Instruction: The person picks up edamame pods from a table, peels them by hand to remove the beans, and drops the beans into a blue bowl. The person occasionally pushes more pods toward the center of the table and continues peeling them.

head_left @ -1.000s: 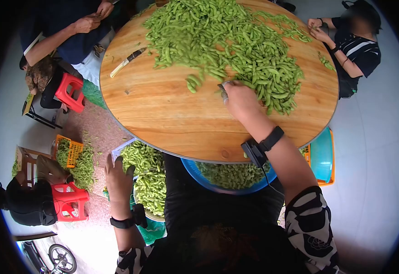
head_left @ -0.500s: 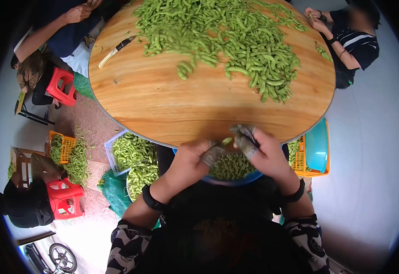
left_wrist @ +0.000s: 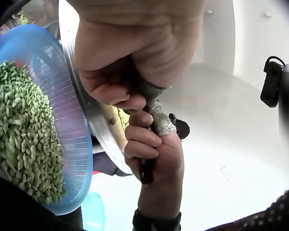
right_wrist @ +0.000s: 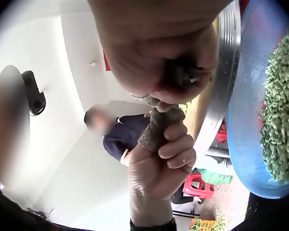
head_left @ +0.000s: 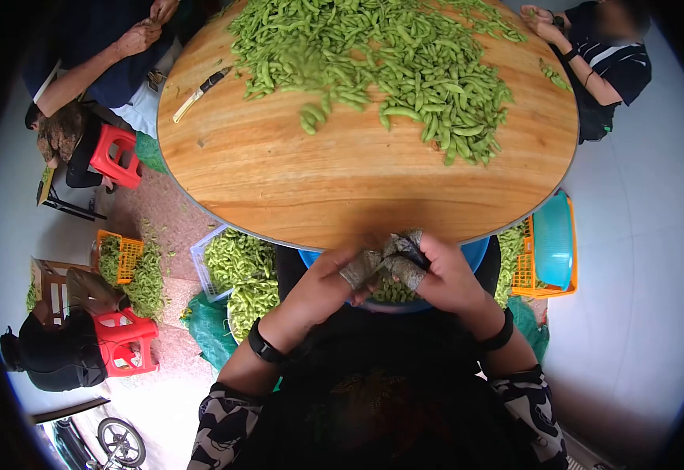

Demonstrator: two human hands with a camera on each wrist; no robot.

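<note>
Over the blue basin (left_wrist: pixel 79 159) of shelled green beans (left_wrist: pixel 21 130), both hands meet at the near edge of the round wooden table (head_left: pixel 295 188). My left hand (head_left: pixel 314 290) and right hand (head_left: pixel 453 283) bring their wrapped thumbs and forefingers together, pinching an edamame pod that the fingers almost wholly hide. Grey, speckled wraps (right_wrist: pixel 153 130) cover the thumbs. The right hand's other fingers curl over a dark, glossy object (left_wrist: pixel 145 171) in its palm; its kind I cannot tell. A large heap of edamame pods (head_left: pixel 443 102) lies farther back on the table.
A knife (head_left: pixel 201 94) lies at the table's left. Crates of pods (head_left: pixel 236 262) stand below left, and an orange crate (head_left: pixel 523 270) with a turquoise basin (head_left: pixel 553 239) below right. Other people sit or stand around, near red stools (head_left: pixel 126 341).
My right hand has come back from the heap to the table's near edge, and the left has risen to meet it. The pod seen in the left fingertips is now covered.
</note>
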